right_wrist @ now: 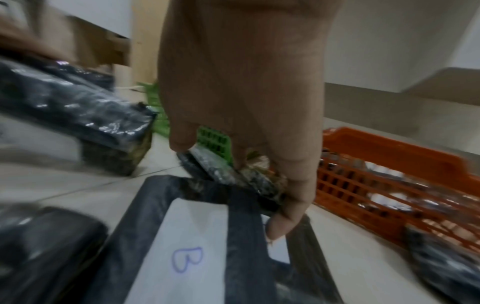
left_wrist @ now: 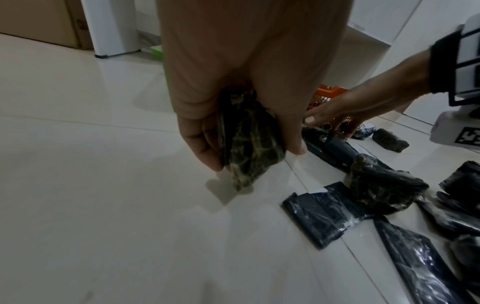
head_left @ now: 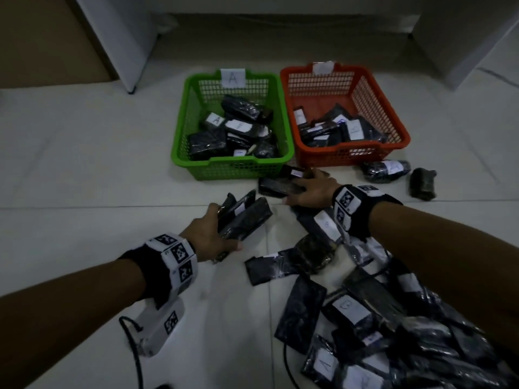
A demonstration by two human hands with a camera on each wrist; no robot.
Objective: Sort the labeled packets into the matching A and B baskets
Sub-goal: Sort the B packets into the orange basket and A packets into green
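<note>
**Both hands loaded, baskets straight ahead**

The left hand (head_left: 211, 234) is wrapped around a small stack of packets (head_left: 243, 217), fingers on one side and thumb on the other, with the stack lifted off the floor (head_left: 84, 178). Gathering several at once probably saves trips. In the left wrist view the fingers (left_wrist: 205, 144) close round a dark, wrinkled packet.

The right hand (head_left: 309, 189) reaches forward and curls over another packet (head_left: 280, 184) lying just in front of the baskets. Its white label faces up but is too blurred to read, so its destination is unclear.

From the hands, the green basket (head_left: 179, 130), tagged A, sits at about 12 o'clock and the orange basket (head_left: 393, 119) at 1 o'clock, the two side by side and touching. Both already hold packets, labels mostly up for checking.

The unsorted pile (head_left: 393, 318) spreads at 4 to 5 o'clock of the hands, under the right forearm. Two strays (head_left: 386, 170) lie beside the orange basket's near corner, at 2 o'clock of the right hand.
</note>
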